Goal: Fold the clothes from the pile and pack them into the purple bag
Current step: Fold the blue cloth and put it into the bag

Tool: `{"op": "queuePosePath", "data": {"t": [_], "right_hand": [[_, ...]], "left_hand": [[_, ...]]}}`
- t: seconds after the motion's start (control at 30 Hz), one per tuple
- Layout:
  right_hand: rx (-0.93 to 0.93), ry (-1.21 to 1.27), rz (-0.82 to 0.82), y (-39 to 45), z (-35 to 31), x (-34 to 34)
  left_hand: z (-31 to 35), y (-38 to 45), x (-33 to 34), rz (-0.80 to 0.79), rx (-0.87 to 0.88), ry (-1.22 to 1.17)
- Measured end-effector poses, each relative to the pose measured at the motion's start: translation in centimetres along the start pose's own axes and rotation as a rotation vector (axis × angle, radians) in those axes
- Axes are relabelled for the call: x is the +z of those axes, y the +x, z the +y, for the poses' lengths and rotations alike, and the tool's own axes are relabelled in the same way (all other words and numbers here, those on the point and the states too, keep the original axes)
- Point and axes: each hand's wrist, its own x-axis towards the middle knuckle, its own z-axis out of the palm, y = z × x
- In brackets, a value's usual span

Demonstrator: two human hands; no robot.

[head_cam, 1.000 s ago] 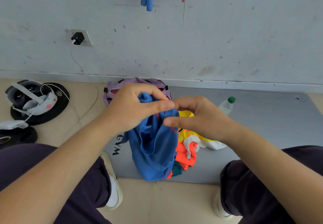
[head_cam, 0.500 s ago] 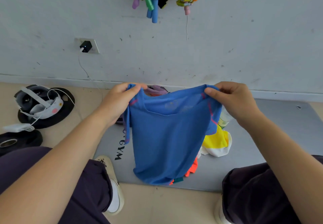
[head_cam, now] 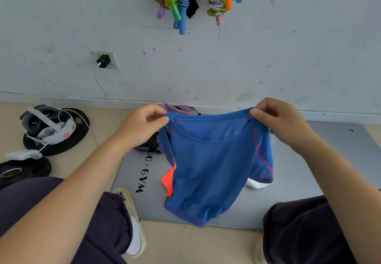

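mat: grey gym mat (head_cam: 309, 160) on floor against the wall, "GYM" lettering showing
shirt: blue shirt (head_cam: 212, 173) held up spread over the mat, hem hanging just above it
pile: orange (head_cam: 168, 179) and white (head_cam: 255, 183) clothes peek out behind shirt, on mat
bag: purple bag (head_cam: 177, 109) behind shirt by the wall, mostly hidden
left hand (head_cam: 142, 127): pinches shirt's left shoulder
right hand (head_cam: 280, 119): pinches right shoulder

Dark purple-black trousers (head_cam: 99, 218) are being worn on both legs, bunched at the cuffs; cream shoes (head_cam: 134, 220) with white socks (head_cam: 135, 237) are being worn beneath them, and both forearms (head_cam: 82, 181) are being left bare, no sleeves showing
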Motion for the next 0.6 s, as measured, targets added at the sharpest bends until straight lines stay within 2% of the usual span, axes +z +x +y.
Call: {"op": "queuePosePath", "data": {"t": [0.17, 0.27, 0.4, 0.5, 0.53, 0.6], "right_hand": [[-0.001, 0.124, -0.065, -0.4, -0.8, 0.0], [0.021, 0.169, -0.08, -0.6, -1.3, 0.2], [0.077, 0.079, -0.079, -0.5, -1.3, -0.1], [0.123, 0.001, -0.176, -0.4, -1.0, -1.0], [0.139, -0.01, -0.222, -0.4, -0.8, -1.3], [0.143, -0.071, -0.256, -0.4, -0.6, -1.6]], "left_hand": [[-0.3, 0.0, 0.2, -0.02, 0.085, 0.292], [-0.6, 0.1, 0.3, -0.025, 0.076, 0.276], [0.2, 0.0, 0.2, -0.043, -0.121, -0.164], [1.2, 0.2, -0.5, -0.06, -0.21, -0.532], [1.3, 0.2, -0.7, -0.051, -0.202, -0.513], [1.0, 0.1, -0.9, 0.006, -0.115, -0.154]]}}
